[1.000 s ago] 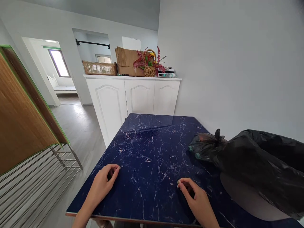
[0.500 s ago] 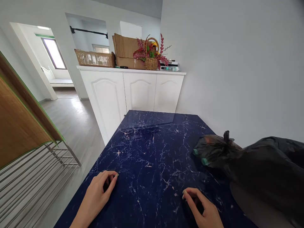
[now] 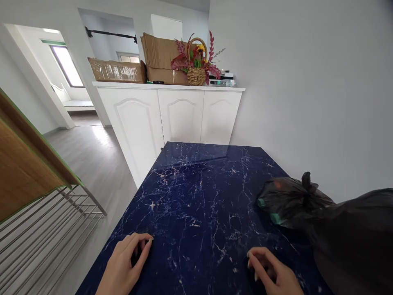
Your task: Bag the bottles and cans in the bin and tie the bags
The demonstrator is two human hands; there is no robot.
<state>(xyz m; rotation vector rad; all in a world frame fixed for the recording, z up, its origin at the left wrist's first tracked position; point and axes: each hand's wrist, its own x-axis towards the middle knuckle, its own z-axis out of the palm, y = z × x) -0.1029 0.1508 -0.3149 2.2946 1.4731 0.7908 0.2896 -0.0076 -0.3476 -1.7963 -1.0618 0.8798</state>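
Observation:
Both my hands rest on a dark blue marble-patterned table top (image 3: 196, 192). My left hand (image 3: 124, 266) lies near the table's front left, fingers loosely curled with the tips on the surface, holding nothing. My right hand (image 3: 272, 272) sits at the front right, arched on its fingertips and likewise empty. Just right of it lies a large black plastic bag (image 3: 353, 237). A smaller knotted black bag (image 3: 288, 200) with green bottle caps showing through lies against the large one.
A white three-door cabinet (image 3: 181, 114) stands behind the table, carrying cardboard boxes (image 3: 158, 57), a wicker flower basket (image 3: 196, 73) and a bottle. A metal rack (image 3: 46, 229) and wooden panel (image 3: 18, 176) stand at left. A white wall runs along the right. An open doorway is at far left.
The view has tilted up and shifted, so both hands sit lower in the frame. The hands stay on the table in much the same pose.

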